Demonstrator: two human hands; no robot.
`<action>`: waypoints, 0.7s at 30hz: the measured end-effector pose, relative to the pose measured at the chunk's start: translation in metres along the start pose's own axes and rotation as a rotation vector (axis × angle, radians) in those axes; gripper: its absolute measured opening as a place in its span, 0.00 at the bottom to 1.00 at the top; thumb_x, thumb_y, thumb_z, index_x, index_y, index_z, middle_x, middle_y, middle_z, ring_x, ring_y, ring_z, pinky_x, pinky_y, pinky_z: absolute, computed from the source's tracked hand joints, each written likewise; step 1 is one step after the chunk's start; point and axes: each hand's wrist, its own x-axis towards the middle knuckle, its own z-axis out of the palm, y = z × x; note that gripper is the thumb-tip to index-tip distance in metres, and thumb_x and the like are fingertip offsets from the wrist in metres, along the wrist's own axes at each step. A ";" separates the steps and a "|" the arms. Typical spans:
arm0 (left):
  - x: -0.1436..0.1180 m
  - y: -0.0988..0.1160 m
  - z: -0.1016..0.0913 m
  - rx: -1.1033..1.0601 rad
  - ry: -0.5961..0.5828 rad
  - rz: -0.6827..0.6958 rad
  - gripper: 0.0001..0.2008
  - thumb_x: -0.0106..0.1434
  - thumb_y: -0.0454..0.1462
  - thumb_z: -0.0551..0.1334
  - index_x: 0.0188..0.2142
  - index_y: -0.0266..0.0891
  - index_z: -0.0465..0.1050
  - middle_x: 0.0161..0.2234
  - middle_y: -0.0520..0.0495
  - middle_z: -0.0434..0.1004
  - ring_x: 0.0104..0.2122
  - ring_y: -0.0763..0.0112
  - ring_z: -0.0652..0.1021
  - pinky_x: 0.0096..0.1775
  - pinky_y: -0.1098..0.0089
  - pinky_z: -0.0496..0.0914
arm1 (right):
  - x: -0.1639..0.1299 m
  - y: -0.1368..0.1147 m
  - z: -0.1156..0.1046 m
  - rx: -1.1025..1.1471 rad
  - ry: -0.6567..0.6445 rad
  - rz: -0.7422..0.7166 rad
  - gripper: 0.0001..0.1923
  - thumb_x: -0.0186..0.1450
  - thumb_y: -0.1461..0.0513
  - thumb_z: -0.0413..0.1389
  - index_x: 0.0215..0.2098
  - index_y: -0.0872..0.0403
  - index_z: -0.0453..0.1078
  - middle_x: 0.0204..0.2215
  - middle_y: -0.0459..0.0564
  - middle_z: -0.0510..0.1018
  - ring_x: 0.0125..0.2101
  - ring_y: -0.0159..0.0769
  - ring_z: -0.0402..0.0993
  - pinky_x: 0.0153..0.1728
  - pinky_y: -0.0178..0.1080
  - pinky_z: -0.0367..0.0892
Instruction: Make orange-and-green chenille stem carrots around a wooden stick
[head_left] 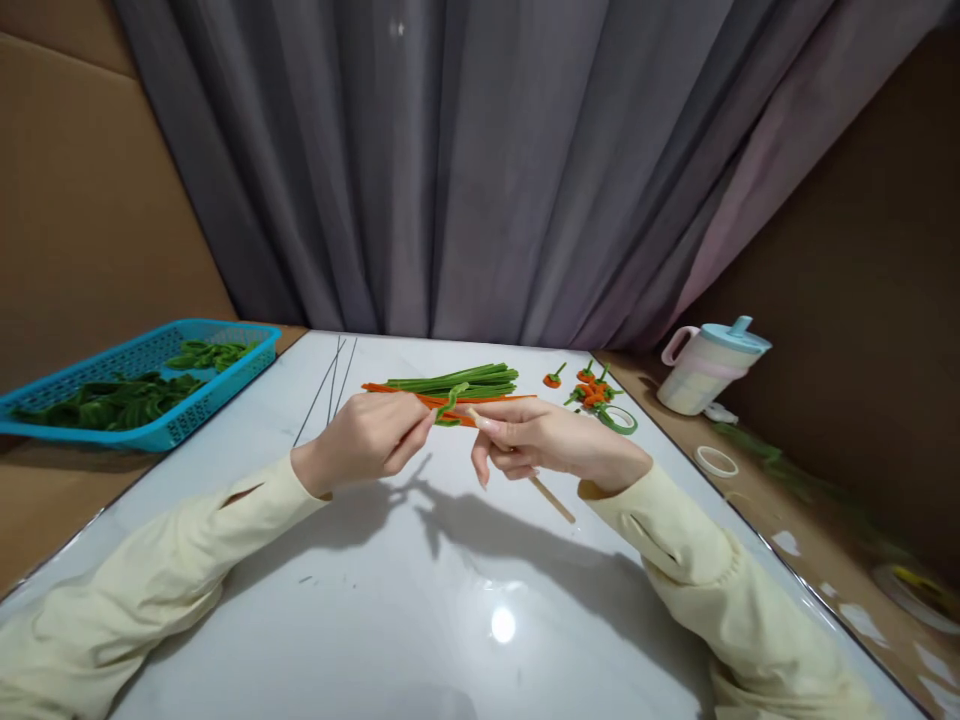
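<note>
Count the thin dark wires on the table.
3: the leftmost wire, middle wire and rightmost wire, close together on the far left of the table, beyond the left hand, which may hide more.

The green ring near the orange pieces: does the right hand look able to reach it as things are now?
Probably yes: the green ring lies just beyond the right hand, and nothing visible blocks it, though that hand is holding a thin stick.
</note>
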 end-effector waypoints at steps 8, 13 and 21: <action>-0.001 0.002 0.000 0.084 -0.121 0.235 0.10 0.61 0.31 0.56 0.23 0.39 0.66 0.19 0.51 0.67 0.20 0.71 0.65 0.23 0.71 0.58 | 0.015 0.019 0.001 0.356 -0.044 0.003 0.11 0.67 0.65 0.50 0.47 0.60 0.63 0.24 0.53 0.74 0.15 0.21 0.45 0.16 0.27 0.45; 0.001 0.006 0.000 -0.445 -0.256 -0.367 0.09 0.55 0.33 0.61 0.19 0.41 0.66 0.20 0.50 0.62 0.22 0.70 0.63 0.27 0.72 0.60 | 0.020 0.025 0.005 0.399 0.043 -0.054 0.09 0.66 0.66 0.52 0.44 0.59 0.68 0.24 0.50 0.72 0.15 0.20 0.44 0.14 0.25 0.44; 0.000 0.014 0.006 -0.560 -0.181 -0.508 0.09 0.55 0.33 0.60 0.19 0.40 0.67 0.18 0.52 0.61 0.20 0.72 0.61 0.29 0.71 0.58 | 0.023 0.027 0.009 0.479 0.151 -0.110 0.07 0.64 0.67 0.51 0.37 0.61 0.71 0.21 0.47 0.69 0.14 0.20 0.41 0.13 0.26 0.42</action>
